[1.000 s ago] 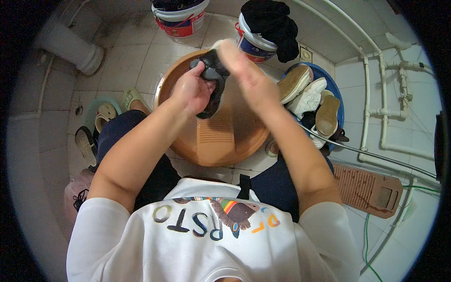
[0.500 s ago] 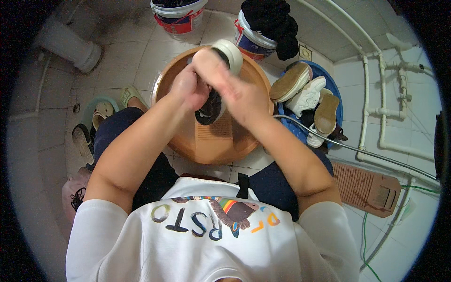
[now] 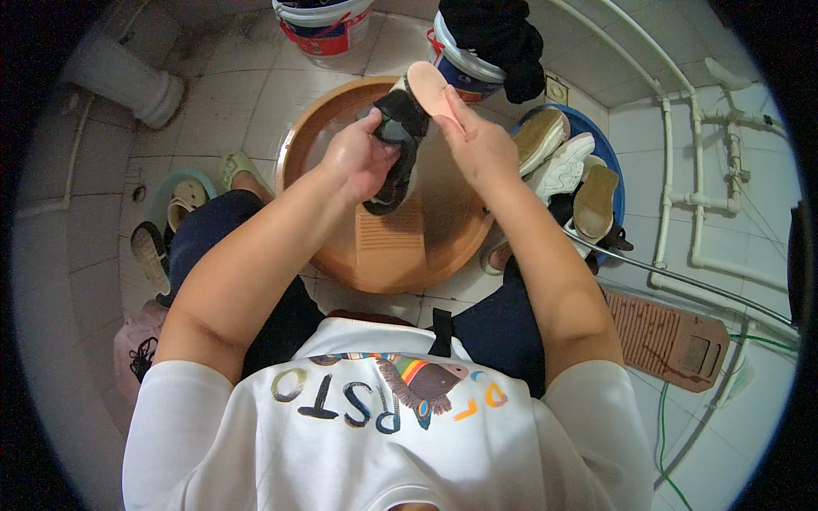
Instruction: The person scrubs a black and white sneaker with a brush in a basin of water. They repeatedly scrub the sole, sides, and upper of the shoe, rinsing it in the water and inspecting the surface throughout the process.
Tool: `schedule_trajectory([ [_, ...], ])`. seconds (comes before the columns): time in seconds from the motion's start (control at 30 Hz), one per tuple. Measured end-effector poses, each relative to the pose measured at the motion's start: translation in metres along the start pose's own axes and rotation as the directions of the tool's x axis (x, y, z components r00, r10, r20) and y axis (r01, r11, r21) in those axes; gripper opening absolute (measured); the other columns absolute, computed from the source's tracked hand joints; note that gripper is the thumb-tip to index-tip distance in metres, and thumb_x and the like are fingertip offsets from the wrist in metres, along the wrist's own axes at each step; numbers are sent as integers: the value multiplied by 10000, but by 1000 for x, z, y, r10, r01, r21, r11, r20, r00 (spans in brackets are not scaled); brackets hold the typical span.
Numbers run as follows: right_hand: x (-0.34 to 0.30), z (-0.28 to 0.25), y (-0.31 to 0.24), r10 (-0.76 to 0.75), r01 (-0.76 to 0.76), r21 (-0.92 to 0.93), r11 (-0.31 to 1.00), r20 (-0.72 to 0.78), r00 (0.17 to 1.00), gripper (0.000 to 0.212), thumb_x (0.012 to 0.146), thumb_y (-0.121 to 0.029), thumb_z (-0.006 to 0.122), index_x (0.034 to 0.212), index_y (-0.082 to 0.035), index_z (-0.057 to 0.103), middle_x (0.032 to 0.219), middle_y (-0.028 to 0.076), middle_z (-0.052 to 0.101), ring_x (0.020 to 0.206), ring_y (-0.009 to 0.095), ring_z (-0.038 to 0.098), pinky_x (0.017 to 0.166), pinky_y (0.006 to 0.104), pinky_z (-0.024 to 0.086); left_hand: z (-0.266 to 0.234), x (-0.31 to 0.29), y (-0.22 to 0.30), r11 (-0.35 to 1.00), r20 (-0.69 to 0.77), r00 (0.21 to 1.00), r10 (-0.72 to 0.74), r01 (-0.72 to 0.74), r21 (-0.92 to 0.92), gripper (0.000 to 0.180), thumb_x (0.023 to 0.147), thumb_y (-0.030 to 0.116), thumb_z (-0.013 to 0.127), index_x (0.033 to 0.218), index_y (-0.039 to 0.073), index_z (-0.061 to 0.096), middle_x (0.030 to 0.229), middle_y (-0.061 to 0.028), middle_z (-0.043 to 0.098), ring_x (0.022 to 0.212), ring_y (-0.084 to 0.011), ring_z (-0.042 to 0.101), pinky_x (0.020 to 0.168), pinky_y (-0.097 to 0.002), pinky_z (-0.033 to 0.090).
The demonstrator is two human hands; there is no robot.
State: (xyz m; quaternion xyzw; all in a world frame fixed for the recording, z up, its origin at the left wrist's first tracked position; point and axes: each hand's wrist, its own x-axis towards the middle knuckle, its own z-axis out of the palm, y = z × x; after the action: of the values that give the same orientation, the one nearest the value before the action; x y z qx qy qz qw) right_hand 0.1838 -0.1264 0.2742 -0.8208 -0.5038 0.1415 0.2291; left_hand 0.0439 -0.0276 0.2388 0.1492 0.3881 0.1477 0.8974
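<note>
My left hand [image 3: 361, 162] grips a black shoe [image 3: 397, 177] with a pale sole edge, tilted over an orange-brown basin [image 3: 294, 153]. The fingers are wrapped about its opening. Close beside the shoe's far end, my right hand [image 3: 484, 152] is closed on a pink scrub brush [image 3: 429, 87] with an oval back; its bristles are out of sight. Beneath the shoe, a ribbed washboard section [image 3: 389, 243] is part of the basin's near side.
Right of the basin, a blue tub [image 3: 615, 140] holds several shoes. Two buckets stand behind, the right one heaped with black cloth [image 3: 498, 38]. A loose brown washboard [image 3: 665, 339] lies at right, near a metal hose [image 3: 690, 285]. Pipes run along the right wall.
My right hand has moved right, off the shoe, and the brush now shows plainly instead of blurred. My left hand still grips the shoe, which has turned slightly.
</note>
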Motion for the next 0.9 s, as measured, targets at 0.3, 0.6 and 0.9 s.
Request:
schedule_trajectory([
  [0.3,1,-13,2,42,-41,-22,999,39,998,465,862,-528,392,1279,-325,419,1002,215,591,926,392,560,771,435,446,13,-10,9,998,7,999,32,-32,-51,458,904,435,353,1149,70,483,1118,-114,568,1050,-225,532,933,-386,368],
  [0.6,6,-26,10,51,-29,292,956,-65,997,508,874,-428,431,1246,-84,464,1111,233,541,1039,357,528,871,372,417,9,-6,5,995,-34,995,-94,95,32,283,924,228,420,1081,6,498,1000,-140,593,871,-258,598,783,-398,493],
  [0.9,-2,-27,-4,148,-146,-65,987,25,989,440,873,-406,474,1263,-204,464,1000,215,589,922,387,564,790,386,446,1,-8,-13,697,103,912,398,-373,612,219,843,209,570,853,-9,592,761,-37,572,672,-117,508,611,-263,412],
])
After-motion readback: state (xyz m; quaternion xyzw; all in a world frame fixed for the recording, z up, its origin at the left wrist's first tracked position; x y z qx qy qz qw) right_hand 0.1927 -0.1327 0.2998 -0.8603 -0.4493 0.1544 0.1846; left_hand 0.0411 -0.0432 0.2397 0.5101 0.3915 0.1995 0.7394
